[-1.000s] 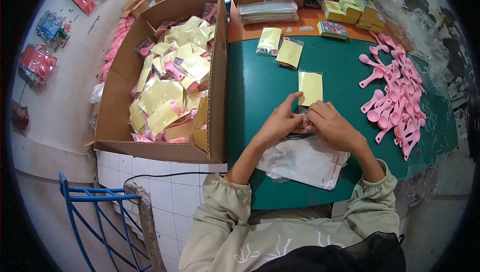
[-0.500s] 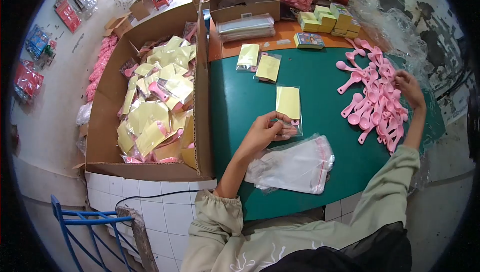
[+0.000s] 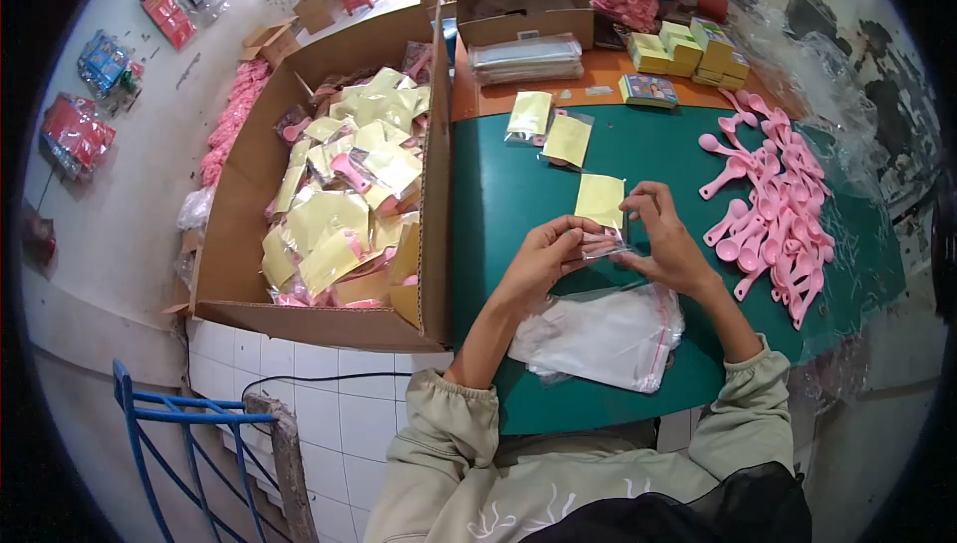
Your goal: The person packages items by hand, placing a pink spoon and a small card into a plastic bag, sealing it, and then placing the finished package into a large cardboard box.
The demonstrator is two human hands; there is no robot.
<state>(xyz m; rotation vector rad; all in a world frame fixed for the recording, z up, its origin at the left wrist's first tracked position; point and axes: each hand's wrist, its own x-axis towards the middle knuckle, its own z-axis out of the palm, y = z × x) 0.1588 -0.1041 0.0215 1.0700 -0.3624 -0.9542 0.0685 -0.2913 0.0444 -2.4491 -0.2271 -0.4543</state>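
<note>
I look to be in the middle of handling the mouth of one clear bag [image 3: 607, 245], with a yellow card [image 3: 600, 198] standing at its far end. My left hand [image 3: 551, 256] is pinched on the near end of the film, thumb against fingers. My right hand [image 3: 674, 250] is beside it with thumb and fingers apart, the bent fingertips by the card's right edge and the thumb near the bag's lower part; I can't tell whether they touch the plastic. Something pinkish shows by my left fingers, but it's too small and glossy for me to name.

As I judge it, the next move calls for a steady left pinch and a light right touch, since the film is thin and could crease or slip.

The bag lies between my two hands, over the tabletop [image 3: 503, 174], with the card just beyond my fingertips. A stack of clear bags [image 3: 603, 339] lies just below my wrists, nearer my body. The pink spoons [image 3: 766, 206] are heaped well off to my right, and two carded packets [image 3: 567, 140] lie further ahead, to the left.
</note>
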